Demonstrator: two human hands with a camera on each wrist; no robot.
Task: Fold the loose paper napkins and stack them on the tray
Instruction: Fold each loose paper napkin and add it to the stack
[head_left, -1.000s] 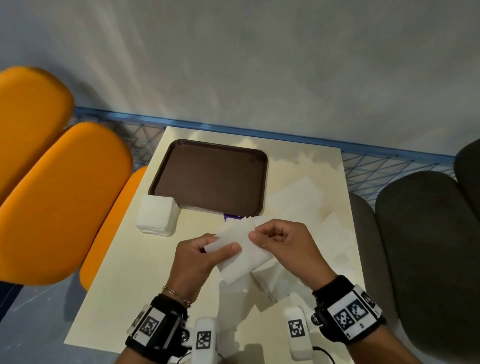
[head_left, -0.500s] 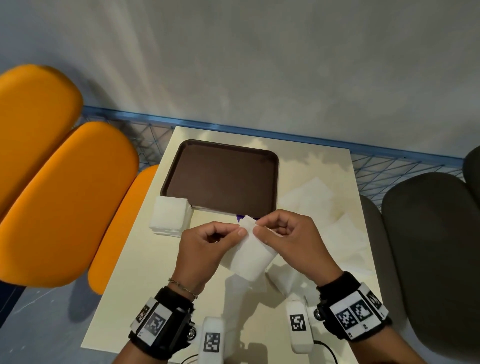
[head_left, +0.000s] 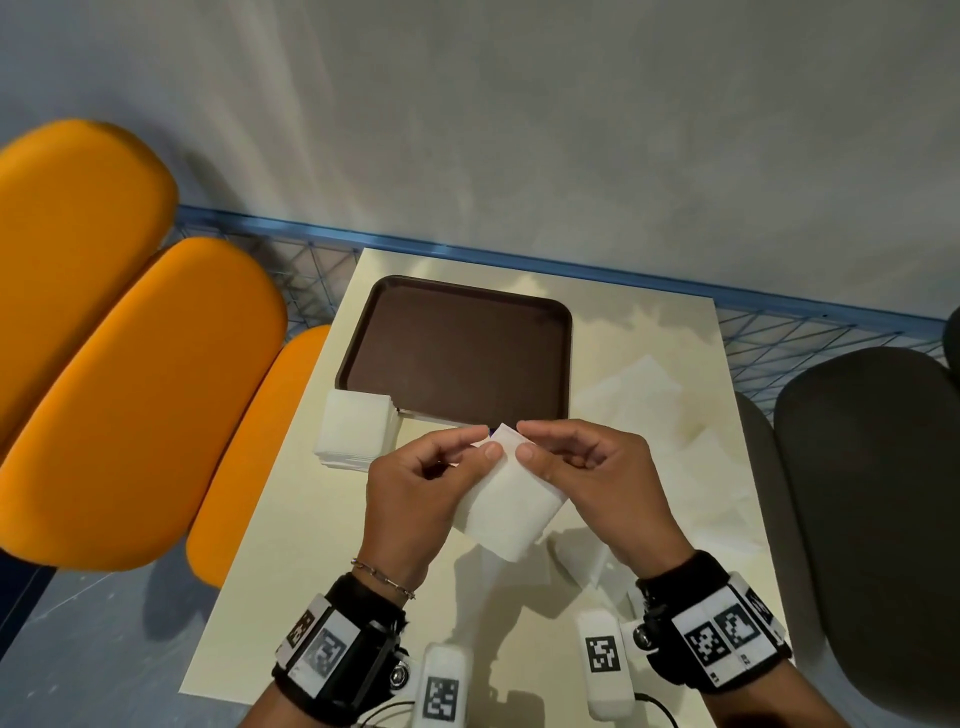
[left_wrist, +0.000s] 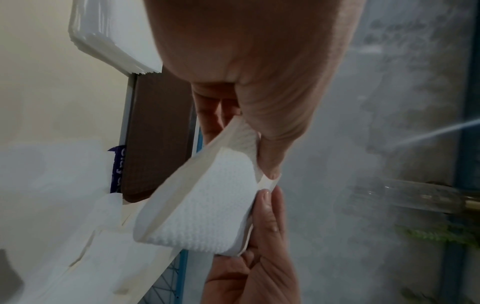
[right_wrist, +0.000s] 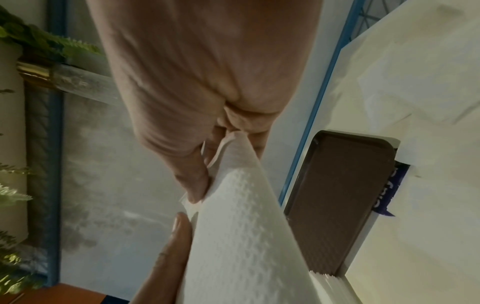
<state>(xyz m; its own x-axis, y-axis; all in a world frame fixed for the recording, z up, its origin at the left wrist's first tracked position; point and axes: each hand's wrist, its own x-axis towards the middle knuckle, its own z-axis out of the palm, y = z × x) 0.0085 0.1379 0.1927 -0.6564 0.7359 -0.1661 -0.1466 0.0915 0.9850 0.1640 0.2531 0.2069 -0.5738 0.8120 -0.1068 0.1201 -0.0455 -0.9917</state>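
Note:
A white paper napkin (head_left: 506, 501) hangs folded between both hands, above the table's middle. My left hand (head_left: 480, 451) pinches its upper edge from the left, and my right hand (head_left: 524, 446) pinches the same edge from the right. The wrist views show the napkin (left_wrist: 205, 205) (right_wrist: 233, 226) doubled over, held by thumb and fingers. The brown tray (head_left: 457, 348) lies bare at the far side of the table. A stack of folded napkins (head_left: 356, 428) sits on the table at the tray's near left corner. Loose napkins (head_left: 691, 452) lie spread on the right.
The cream table (head_left: 291, 571) is small, with a blue wire fence (head_left: 810, 353) behind it. Orange seats (head_left: 130, 395) stand to the left and dark grey ones (head_left: 872, 499) to the right. A purple wrapper (left_wrist: 116, 168) pokes out at the tray's near edge.
The napkin has been doubled over: both hands brought its edges together and lifted it, and their thumbs now meet at its top edge. The head view shifted slightly.

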